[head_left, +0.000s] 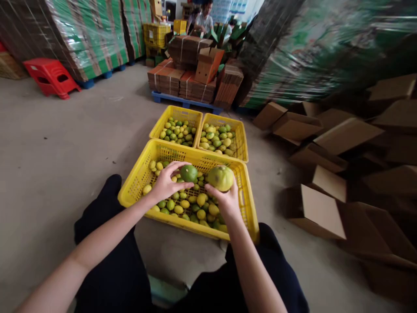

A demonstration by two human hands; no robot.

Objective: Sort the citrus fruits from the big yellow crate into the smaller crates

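My left hand point(169, 182) is closed round a green lime point(189, 173), thumb below and fingers above. In my right hand point(226, 198) sits a larger, knobbly yellow-green lemon point(220, 178) with a dark spot on its side. Both hands are raised over a large yellow crate point(133, 184) between my knees. Loose yellow and green citrus fruits point(202, 200) cover much of its floor, partly hidden by my hands. The two held fruits are side by side and apart.
Two smaller yellow crates point(156, 128) of citrus adjoin the far side. Behind them, flattened cartons point(166, 80) lie on a blue pallet point(185, 102). Open cardboard boxes point(321, 211) litter the right side. A red stool point(52, 76) stands at left, and a person point(204, 21) is at the back.
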